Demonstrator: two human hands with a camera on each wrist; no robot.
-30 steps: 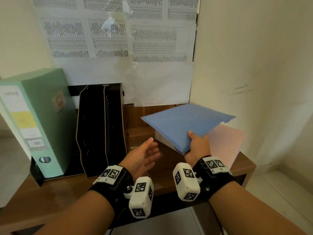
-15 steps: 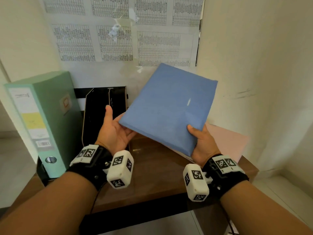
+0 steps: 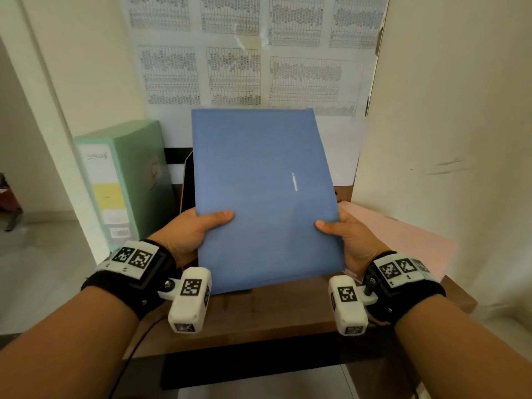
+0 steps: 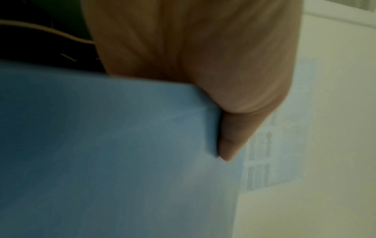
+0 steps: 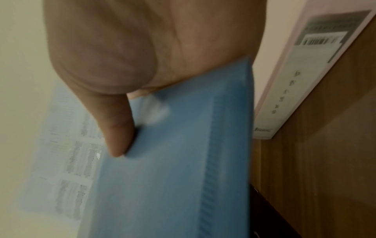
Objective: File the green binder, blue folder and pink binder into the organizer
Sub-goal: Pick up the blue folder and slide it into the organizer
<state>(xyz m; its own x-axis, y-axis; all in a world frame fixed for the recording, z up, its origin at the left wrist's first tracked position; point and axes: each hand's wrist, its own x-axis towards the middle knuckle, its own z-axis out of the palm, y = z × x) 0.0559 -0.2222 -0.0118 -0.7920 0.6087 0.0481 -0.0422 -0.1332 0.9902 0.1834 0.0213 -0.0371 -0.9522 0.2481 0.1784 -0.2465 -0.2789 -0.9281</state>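
I hold the blue folder (image 3: 264,197) upright in front of me with both hands. My left hand (image 3: 201,226) grips its left edge, thumb on the front. My right hand (image 3: 342,234) grips the right edge the same way. In the wrist views each thumb presses the blue folder (image 4: 101,145) (image 5: 173,161). The green binder (image 3: 123,180) stands upright at the left. Beside it the black organizer (image 3: 187,182) is mostly hidden behind the folder. The pink binder (image 3: 403,237) (image 5: 305,64) lies flat on the desk at the right.
The wooden desk (image 3: 273,315) sits in a corner, with a cream wall (image 3: 446,110) close on the right and printed sheets (image 3: 244,53) taped to the back wall. Floor shows at the left and below the desk edge.
The folder has swung from tilted to upright and moved left in front of the organizer. My left hand, open a second ago, now grips its left edge.
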